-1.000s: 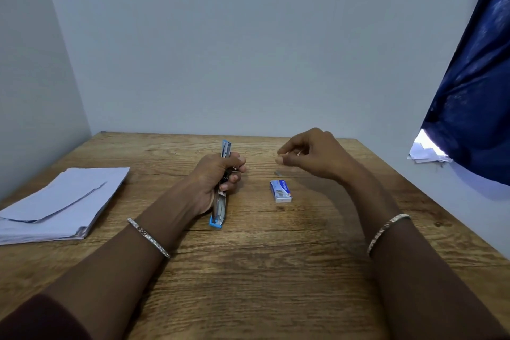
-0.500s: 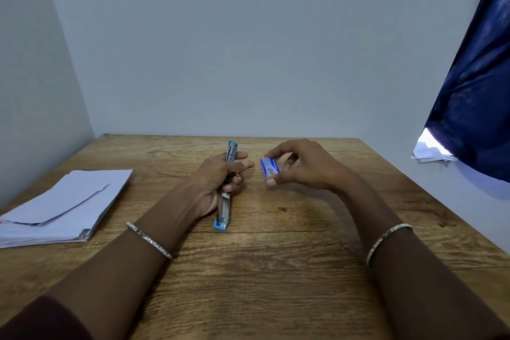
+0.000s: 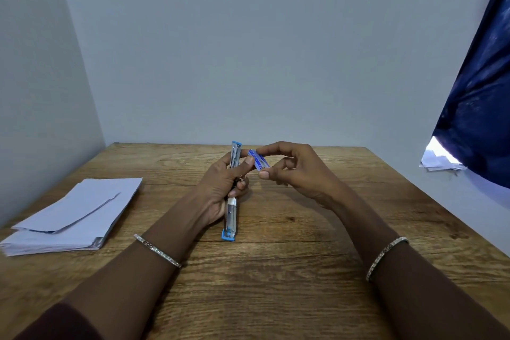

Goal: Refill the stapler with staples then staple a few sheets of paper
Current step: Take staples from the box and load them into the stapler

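Left hand [image 3: 220,188] grips opened stapler [image 3: 231,218], near end resting on tabletop [image 3: 276,270]. Right hand [image 3: 298,174] pinches small blue staple box [image 3: 259,159] beside stapler's far end. Paper stack [image 3: 74,215] lies far left.

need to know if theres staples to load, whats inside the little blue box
Cannot tell. The staple box is pinched shut-looking between the right hand's fingertips, only its blue and white outside showing. The left hand holds the opened stapler beside it.
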